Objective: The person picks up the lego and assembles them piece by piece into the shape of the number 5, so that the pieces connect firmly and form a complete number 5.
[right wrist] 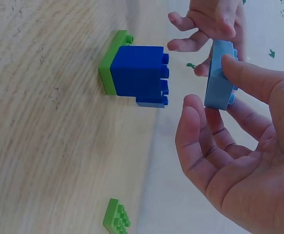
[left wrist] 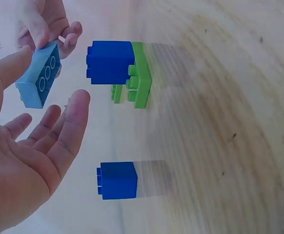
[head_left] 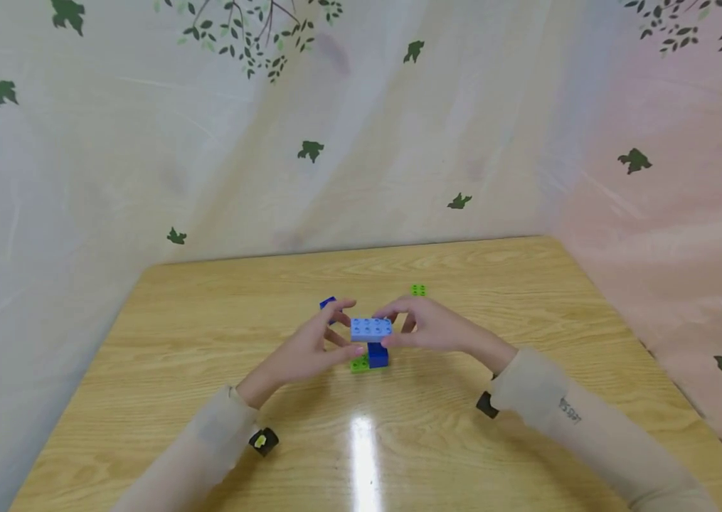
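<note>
My right hand (head_left: 425,324) pinches a light blue toy building brick (head_left: 370,329), studs up, above the table. In the right wrist view the thumb presses one long side of it. My left hand (head_left: 309,348) is beside the brick's left end with fingers spread; in the left wrist view its thumb is close to the brick, and whether they touch I cannot tell. Below, a dark blue brick (left wrist: 111,62) stands on one part of a flat green brick (left wrist: 142,75), with green studs bare beside it. In the right wrist view a light blue edge (right wrist: 151,103) shows by the dark blue brick.
On the wooden table (head_left: 207,313), a separate dark blue brick (left wrist: 118,180) stands further back to the left. A small green brick (head_left: 419,290) lies at the back right. A cloth with leaf prints (head_left: 361,199) hangs behind the table's far edge.
</note>
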The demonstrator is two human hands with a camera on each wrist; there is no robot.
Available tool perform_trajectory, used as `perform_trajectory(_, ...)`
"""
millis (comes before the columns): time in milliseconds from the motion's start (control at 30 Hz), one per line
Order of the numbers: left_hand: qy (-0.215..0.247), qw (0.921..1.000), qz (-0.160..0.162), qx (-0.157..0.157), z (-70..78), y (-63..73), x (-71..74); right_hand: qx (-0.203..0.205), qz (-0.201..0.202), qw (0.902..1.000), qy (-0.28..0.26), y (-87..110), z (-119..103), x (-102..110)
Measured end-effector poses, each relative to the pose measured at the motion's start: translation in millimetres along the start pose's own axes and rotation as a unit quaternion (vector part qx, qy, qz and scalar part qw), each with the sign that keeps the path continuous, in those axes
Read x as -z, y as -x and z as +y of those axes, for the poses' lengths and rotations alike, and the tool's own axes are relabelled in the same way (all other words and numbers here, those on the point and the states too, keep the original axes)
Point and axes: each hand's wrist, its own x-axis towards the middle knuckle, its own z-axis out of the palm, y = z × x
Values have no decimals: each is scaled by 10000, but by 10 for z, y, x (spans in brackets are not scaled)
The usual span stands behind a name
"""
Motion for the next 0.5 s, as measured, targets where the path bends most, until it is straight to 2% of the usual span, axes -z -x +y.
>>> perform_trajectory(200, -49, 10000, 7, -25, -6, 8, -30, -105, 27, 9999, -19, -16, 32, -68)
perform_trajectory(500, -452, 9989, -52, -90, -134, -3, -54, -132, 43, 9998, -173, -40, 130, -164)
